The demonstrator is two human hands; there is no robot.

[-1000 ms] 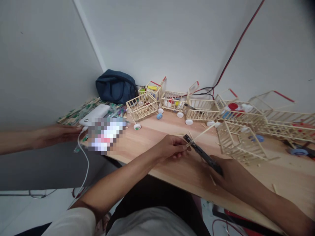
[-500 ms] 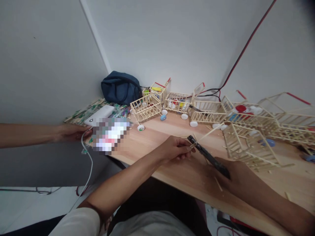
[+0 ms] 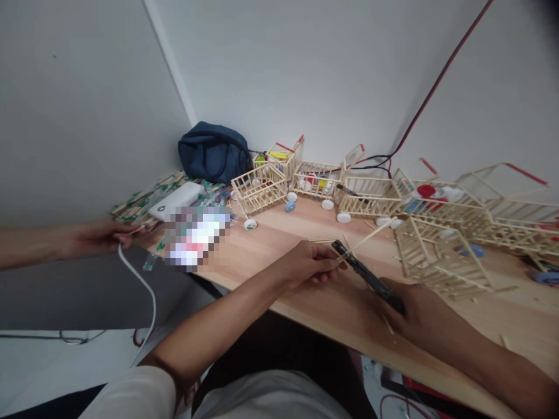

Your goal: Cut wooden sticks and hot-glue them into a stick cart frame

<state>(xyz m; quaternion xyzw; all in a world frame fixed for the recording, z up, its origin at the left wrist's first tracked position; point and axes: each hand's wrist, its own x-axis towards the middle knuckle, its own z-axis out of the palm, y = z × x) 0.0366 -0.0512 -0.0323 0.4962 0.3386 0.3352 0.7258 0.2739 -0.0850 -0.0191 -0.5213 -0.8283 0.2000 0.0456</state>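
Left hand (image 3: 311,265) pinches a thin stick (image 3: 372,231) slanting away rightward; right hand (image 3: 409,307) grips a black tool (image 3: 367,276) pointing forward-left.

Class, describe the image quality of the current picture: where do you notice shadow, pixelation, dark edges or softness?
Head view: shadow browns the tabletop between the left hand and right hand; head view: pixel blocks mask a bright patch beside the white device; head view: the upper right corner darkens; head view: the rightmost cart looks soft.

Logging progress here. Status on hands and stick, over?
Left hand pinching thin stick. Right hand gripping black tool, tip at stick. Slatted basket beyond right hand.
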